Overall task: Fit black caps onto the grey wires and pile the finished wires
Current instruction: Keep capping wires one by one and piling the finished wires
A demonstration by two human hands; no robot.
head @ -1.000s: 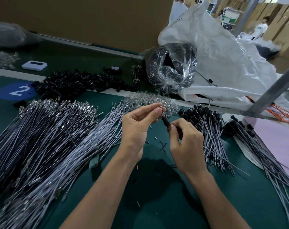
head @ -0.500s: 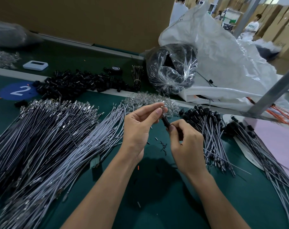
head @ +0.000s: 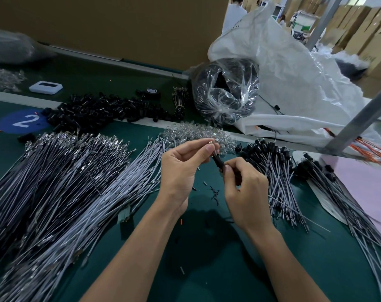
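Fingers (head: 203, 151) of the left hand (head: 183, 171) pinch together on a grey wire (head: 210, 141) near its metal end, which shows just above them. A black cap (head: 218, 162) sits on the wire directly below those fingers and slants down toward the right hand (head: 248, 192). The right thumb and forefinger are curled and clamped on the cap's near end. Both hands hover over the middle of the green bench (head: 218, 269). To their left lies a broad spread of uncapped wires (head: 76, 182). To their right is a pile of finished wires (head: 272, 171), black caps at the far ends, with a second such pile (head: 337, 192) farther right. Loose caps (head: 102, 110) are heaped at the far left, and a heap of clear parts (head: 196, 132) lies just beyond the hands.
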